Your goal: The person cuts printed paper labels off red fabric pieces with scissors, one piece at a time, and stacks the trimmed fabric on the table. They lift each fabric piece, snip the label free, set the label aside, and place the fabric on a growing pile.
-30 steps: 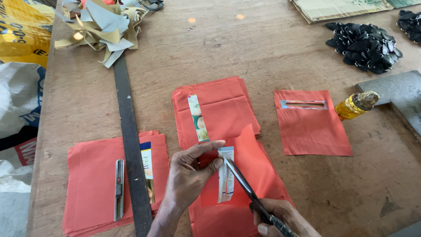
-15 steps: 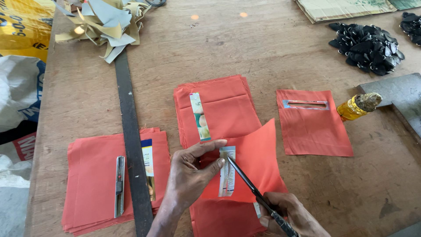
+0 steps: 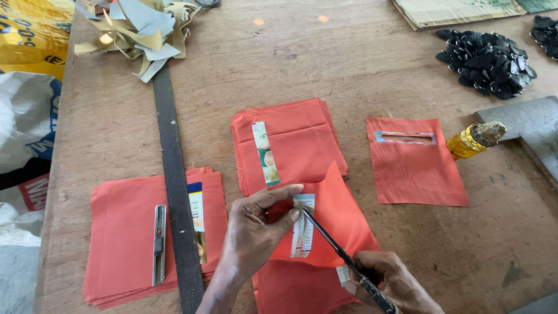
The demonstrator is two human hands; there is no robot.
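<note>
Wooden boards make up the big brown table [image 3: 360, 64] that I look down on. Near me lies an orange cloth piece [image 3: 334, 224] with one corner lifted up. A thin printed paper strip [image 3: 302, 232] sits on it. The left hand [image 3: 256, 238] presses down on the cloth, with its thumb and first finger spread out flat next to the strip. It is not gripping anything. The right hand [image 3: 392, 282] is closed around a thin dark tool [image 3: 334, 247]. The tip of the tool touches the top of the strip, right beside the left fingertip.

That is the part I worry about. I think the tip could slip and poke the finger, because they are so close together. The lifted corner could also flop over and cover the strip. If the left hand pushes sideways, the strip might slide and end up crooked.

More orange cloth is stacked behind [image 3: 290, 142], with another strip [image 3: 265, 152] on top. A second stack [image 3: 131, 238] lies to the left, under a long dark metal bar [image 3: 173, 192], with a small cutter knife [image 3: 158, 241] on it. One more cloth piece with a slot [image 3: 415, 166] sits to the right, near a yellow bottle [image 3: 474, 139]. If an elbow bumps that bottle, it could roll.
</note>
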